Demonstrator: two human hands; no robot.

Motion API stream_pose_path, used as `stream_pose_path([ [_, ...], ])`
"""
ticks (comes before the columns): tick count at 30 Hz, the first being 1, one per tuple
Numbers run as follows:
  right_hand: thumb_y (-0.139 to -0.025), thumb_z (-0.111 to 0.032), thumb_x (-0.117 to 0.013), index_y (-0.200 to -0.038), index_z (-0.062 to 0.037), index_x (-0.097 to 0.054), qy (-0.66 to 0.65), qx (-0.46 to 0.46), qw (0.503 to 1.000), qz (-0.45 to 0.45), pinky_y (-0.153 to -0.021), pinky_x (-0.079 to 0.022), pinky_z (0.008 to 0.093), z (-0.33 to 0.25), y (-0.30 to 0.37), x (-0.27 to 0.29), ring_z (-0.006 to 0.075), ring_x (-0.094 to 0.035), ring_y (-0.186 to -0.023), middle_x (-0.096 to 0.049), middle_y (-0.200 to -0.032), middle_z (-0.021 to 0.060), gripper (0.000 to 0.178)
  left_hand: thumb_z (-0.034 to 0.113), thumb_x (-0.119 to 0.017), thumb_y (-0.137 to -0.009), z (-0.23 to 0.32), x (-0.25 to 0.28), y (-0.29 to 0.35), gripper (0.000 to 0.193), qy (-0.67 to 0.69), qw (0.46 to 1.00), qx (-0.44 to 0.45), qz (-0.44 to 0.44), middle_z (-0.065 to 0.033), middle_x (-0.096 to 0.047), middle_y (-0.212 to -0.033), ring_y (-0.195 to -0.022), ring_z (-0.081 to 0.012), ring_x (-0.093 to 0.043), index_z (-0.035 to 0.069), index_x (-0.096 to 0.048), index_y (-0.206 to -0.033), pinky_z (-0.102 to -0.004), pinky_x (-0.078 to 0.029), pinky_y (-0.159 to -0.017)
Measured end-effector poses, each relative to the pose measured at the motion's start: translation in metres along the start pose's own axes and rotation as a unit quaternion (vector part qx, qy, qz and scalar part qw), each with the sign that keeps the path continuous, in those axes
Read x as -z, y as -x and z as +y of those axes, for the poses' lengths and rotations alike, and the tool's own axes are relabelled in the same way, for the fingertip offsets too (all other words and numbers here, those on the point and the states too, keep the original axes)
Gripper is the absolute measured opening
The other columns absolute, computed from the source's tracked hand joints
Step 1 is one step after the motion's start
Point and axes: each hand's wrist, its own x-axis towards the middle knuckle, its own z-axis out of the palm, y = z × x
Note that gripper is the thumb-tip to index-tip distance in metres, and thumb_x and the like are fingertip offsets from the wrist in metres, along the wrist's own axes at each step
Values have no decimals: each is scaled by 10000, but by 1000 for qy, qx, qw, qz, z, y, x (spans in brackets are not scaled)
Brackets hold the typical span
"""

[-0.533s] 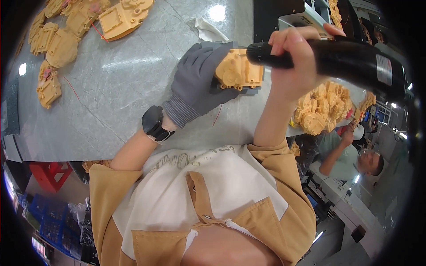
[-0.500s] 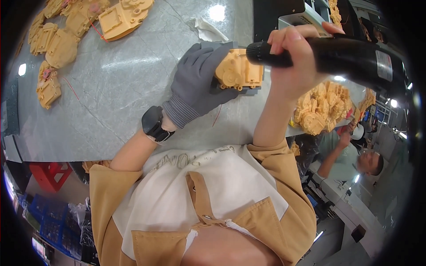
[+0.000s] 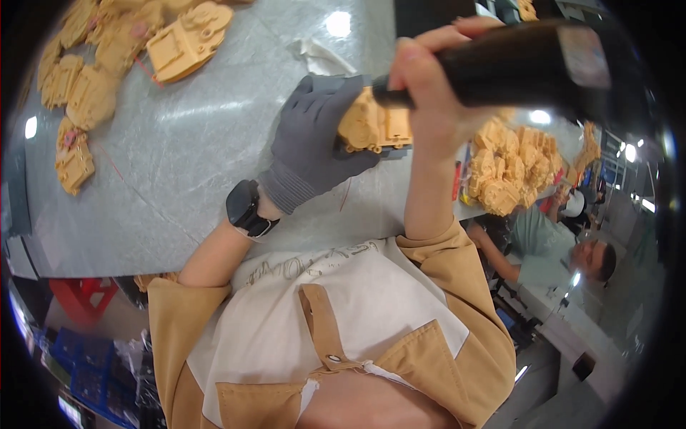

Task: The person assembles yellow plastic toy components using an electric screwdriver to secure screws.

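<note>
My left hand (image 3: 304, 139), in a grey knit glove, is wrapped round the left side of a yellow plastic housing (image 3: 361, 123). The housing shows round bosses and a boxy recess, and sits on a dark block (image 3: 393, 153) on the table. In my bare right hand (image 3: 429, 82) is a black electric screwdriver (image 3: 511, 66), its body running off to the right, blurred. Its ribbed collar hangs over the upper right of the housing. The bit is hidden, so I cannot tell whether it touches a screw.
Several yellow housings (image 3: 93, 93) lie at the far left of the grey table (image 3: 200, 164), some with thin red wires. More are heaped (image 3: 511, 168) on the right. A crumpled white scrap (image 3: 321, 57) lies beyond my left hand. Another person (image 3: 550, 243) sits at the right.
The electric screwdriver and my right hand have shifted slightly left and the tool is now blurred. The whole view has also shifted a little. My left hand keeps its hold on the housing.
</note>
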Motion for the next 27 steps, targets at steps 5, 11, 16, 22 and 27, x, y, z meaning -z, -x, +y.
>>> stream_pose_path([
  [5,-721,116,-639,-1153,44,-450,-102,13,994,43,-484,-447,201,5,-1,10,93,-555,-503,-608,-653,36,477,299,-822,-615,-3,2,-2,718,-30,999,-30,-15,-105,-615,-983,-946,-300,-582,91,-545,-1244,-461,-403,-988],
  [11,-735,86,-556,-1223,32,-369,-67,161,956,235,-510,-503,326,-33,-24,111,171,-520,-444,-564,-623,106,525,267,-798,-643,4,7,-3,669,-107,988,-23,-111,-97,-613,-1072,-995,-296,-570,109,-549,-1243,-476,-349,-1042],
  [16,-696,144,-591,-1139,0,-440,-17,126,959,254,-503,-488,346,-1,-50,128,211,-520,-460,-570,-644,130,490,401,-771,-662,-4,2,-5,642,-123,988,-40,-80,-90,-591,-960,-960,-286,-567,145,-557,-1210,-502,-353,-1040],
  [22,-751,70,-570,-1098,50,-488,118,-14,952,283,-459,-418,251,-1,-63,91,137,-500,-442,-533,-613,57,358,392,-778,-665,-2,2,0,645,-103,992,-33,-69,-79,-585,-1029,-1008,-296,-557,150,-533,-1211,-504,-328,-1063],
  [27,-710,115,-603,-1135,-1,-423,-19,9,982,188,-480,-453,280,-20,-16,108,150,-526,-449,-561,-589,77,476,390,-803,-635,-2,1,-5,726,-89,992,-28,-80,-91,-604,-1109,-1050,-296,-567,125,-511,-1244,-498,-338,-1062],
])
